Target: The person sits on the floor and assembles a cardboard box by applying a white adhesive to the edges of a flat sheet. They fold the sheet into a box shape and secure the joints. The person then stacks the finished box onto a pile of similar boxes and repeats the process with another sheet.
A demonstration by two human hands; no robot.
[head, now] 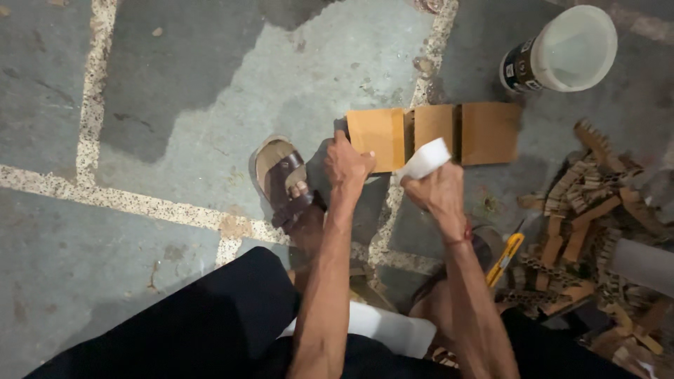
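Observation:
Three brown cardboard squares lie side by side on the concrete floor. My left hand [347, 163] rests on the lower left corner of the leftmost cardboard square [377, 136]. My right hand [440, 191] is closed around a white bottle or tube [426, 158], whose tip points at the seam between the left square and the middle cardboard square [434, 125]. The right cardboard square [490, 132] lies untouched.
A white plastic bucket [567, 49] lies on its side behind the squares. A heap of corrugated cardboard scraps [586, 210] sits at the right, with a yellow utility knife [505, 258] beside it. My sandalled foot [284, 184] is left of the hands.

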